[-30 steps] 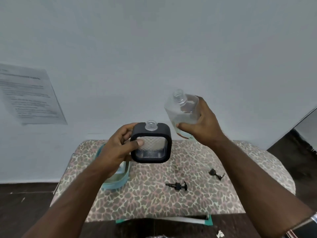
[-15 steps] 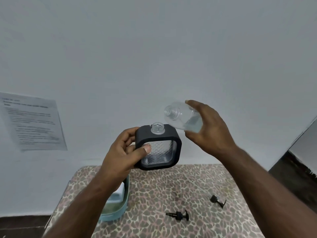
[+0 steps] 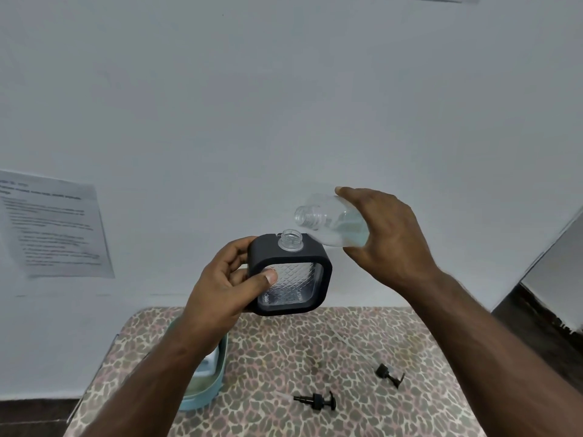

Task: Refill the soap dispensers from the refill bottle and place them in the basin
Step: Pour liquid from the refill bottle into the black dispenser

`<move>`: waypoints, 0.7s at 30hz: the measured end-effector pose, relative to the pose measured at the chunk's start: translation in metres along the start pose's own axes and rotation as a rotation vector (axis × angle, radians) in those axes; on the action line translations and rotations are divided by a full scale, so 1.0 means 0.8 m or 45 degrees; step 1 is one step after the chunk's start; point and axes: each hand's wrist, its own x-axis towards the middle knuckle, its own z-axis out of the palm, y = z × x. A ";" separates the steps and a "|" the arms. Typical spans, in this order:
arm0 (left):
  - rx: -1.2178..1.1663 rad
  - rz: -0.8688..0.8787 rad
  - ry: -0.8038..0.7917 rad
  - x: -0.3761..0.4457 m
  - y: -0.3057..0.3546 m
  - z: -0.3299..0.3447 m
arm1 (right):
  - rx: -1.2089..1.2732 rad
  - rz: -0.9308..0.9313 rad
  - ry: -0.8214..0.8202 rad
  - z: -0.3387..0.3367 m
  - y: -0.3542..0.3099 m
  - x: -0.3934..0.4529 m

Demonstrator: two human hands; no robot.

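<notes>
A: Where is the soap dispenser (image 3: 291, 274) just now?

B: Held up in the air above the table (image 3: 315, 357), upright, its open clear neck (image 3: 290, 239) pointing up. The left hand (image 3: 225, 287) grips its left side, thumb curled across the patterned front, the other fingers wrapped round behind the black frame.

A: And the refill bottle (image 3: 331, 223)?

B: Just above and to the right of that neck. It lies nearly on its side, long axis running from the right hand (image 3: 385, 234) down-left toward the dispenser, mouth (image 3: 305, 213) leading. The right hand's fingers are curled round its body, clamped on it. The pale liquid sits in the lower part of the bottle, short of the mouth.

A: So what does the pour turn on?

B: The bottle's mouth is a little above and to the right of the dispenser's neck, near it but not over it. I judge the mouth has to come left over the opening before the bottle tips further, otherwise the liquid may run down the black frame.

A: Anything else about?

B: Two black pump heads lie on the leopard-print cloth, one near the front (image 3: 317, 399) and one to the right (image 3: 389, 374), well apart from both hands. The teal basin (image 3: 217, 383) stands at the table's left, partly hidden behind the left forearm.
</notes>
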 end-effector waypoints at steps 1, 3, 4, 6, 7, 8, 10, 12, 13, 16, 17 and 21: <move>0.004 0.000 -0.003 0.001 0.000 0.002 | -0.020 -0.010 0.001 -0.001 0.002 0.000; 0.010 0.002 -0.008 0.002 0.000 0.006 | -0.053 -0.027 -0.004 -0.005 0.006 0.000; 0.011 0.004 -0.008 0.003 -0.001 0.007 | -0.070 -0.037 -0.008 -0.006 0.008 0.001; 0.009 0.004 -0.008 0.005 -0.002 0.010 | -0.102 -0.057 -0.009 -0.009 0.011 0.001; 0.010 0.003 -0.009 0.005 -0.002 0.011 | -0.118 -0.063 -0.004 -0.010 0.013 0.001; 0.013 0.001 -0.011 0.006 -0.003 0.011 | -0.135 -0.069 0.003 -0.011 0.015 0.001; 0.018 -0.002 -0.015 0.007 -0.004 0.012 | -0.165 -0.080 0.013 -0.012 0.019 0.002; 0.022 0.004 -0.021 0.009 -0.006 0.012 | -0.190 -0.094 0.015 -0.013 0.022 0.004; 0.025 0.006 -0.024 0.010 -0.007 0.012 | -0.199 -0.102 0.016 -0.013 0.023 0.004; 0.038 0.017 -0.030 0.012 -0.008 0.011 | -0.220 -0.104 0.024 -0.013 0.024 0.005; 0.041 0.023 -0.034 0.013 -0.009 0.011 | -0.225 -0.104 0.026 -0.013 0.024 0.006; 0.048 0.034 -0.039 0.017 -0.012 0.010 | -0.240 -0.122 0.029 -0.011 0.026 0.008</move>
